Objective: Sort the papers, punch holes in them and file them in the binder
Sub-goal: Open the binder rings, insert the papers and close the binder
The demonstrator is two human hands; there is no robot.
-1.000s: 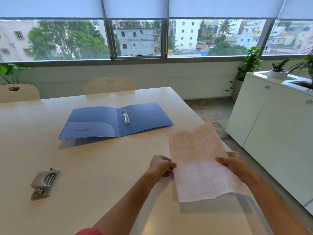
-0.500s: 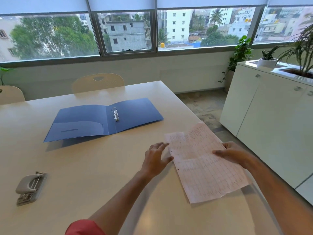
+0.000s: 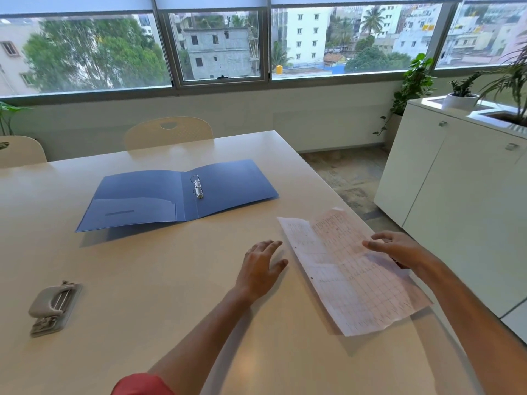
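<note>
One head-worn wide view looks forward and down across the worktop (image 3: 142, 280) toward the windows (image 3: 216, 47), hands near below.

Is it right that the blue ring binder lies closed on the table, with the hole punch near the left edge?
Not quite. The head view shows the blue ring binder lying open, its metal rings exposed. The hole punch does sit near the table's left edge.
</note>
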